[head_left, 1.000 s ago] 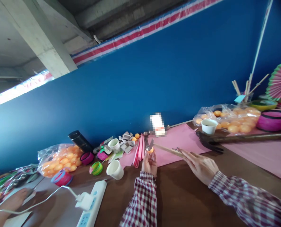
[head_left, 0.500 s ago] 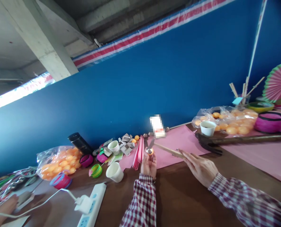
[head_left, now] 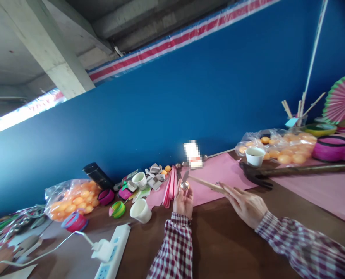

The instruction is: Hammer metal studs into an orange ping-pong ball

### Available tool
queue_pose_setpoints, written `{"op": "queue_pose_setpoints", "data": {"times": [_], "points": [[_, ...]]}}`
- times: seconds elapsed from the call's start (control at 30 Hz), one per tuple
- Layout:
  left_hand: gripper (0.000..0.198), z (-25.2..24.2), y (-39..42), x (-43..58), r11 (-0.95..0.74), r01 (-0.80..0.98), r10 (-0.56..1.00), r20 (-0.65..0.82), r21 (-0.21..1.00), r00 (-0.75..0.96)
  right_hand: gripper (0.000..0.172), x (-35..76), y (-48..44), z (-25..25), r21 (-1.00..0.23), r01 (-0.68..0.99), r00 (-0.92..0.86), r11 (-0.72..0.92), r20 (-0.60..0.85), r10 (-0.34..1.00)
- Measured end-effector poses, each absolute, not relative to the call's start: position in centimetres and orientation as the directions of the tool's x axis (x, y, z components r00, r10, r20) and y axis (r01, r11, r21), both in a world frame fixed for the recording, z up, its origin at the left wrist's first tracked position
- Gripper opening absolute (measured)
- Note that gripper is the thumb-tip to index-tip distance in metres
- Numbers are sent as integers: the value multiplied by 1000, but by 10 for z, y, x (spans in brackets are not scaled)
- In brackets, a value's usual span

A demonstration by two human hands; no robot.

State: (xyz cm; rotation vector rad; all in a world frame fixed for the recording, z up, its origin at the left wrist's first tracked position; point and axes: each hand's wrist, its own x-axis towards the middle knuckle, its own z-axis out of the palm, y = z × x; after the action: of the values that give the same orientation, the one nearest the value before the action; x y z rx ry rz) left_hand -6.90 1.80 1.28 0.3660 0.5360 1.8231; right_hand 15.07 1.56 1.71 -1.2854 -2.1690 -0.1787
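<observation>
My left hand (head_left: pixel 184 205) is closed around a small shiny round piece (head_left: pixel 184 186), silvery with a golden rim. A dark pointed bit (head_left: pixel 185 176) stands up just behind it; I cannot tell whether the two are joined. My right hand (head_left: pixel 246 203) grips a pale wooden stick (head_left: pixel 208 184) between thumb and fingers. The stick points left, and its thin tip is close to the dark bit; contact is unclear. Both hands are above the front edge of a pink paper sheet (head_left: pixel 215 170). Folded pink strips (head_left: pixel 169 190) lie left of my left hand.
A hammer (head_left: pixel 259 173) lies at right, by a white cup (head_left: pixel 255 157) and bagged orange balls (head_left: pixel 294 149). At left are a paper cup (head_left: pixel 140 211), a power strip (head_left: pixel 114 250) and another bag of balls (head_left: pixel 76 199). Another person's hand (head_left: pixel 0 257) is at far left.
My left hand has turned slightly, and the shiny piece has shifted a little to the right. My right hand and the stick stay nearly still. The other person's hand has moved left.
</observation>
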Motion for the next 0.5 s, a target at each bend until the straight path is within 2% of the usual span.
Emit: {"op": "queue_pose_setpoints", "data": {"times": [0.17, 0.3, 0.5], "points": [[30, 14, 18, -69, -259, -785, 943, -28, 562, -331, 41, 150, 14, 19, -170, 833, -369, 527, 539, 757], [30, 13, 18, -69, -283, -749, 930, -20, 599, -367, 42, 150, 13, 20, -174, 825, -356, 538, 580, 733], [28, 12, 19, -68, -276, -775, 923, -69, 569, -379, 42, 150, 13, 20, -141, 830, -390, 540, 547, 741]]}}
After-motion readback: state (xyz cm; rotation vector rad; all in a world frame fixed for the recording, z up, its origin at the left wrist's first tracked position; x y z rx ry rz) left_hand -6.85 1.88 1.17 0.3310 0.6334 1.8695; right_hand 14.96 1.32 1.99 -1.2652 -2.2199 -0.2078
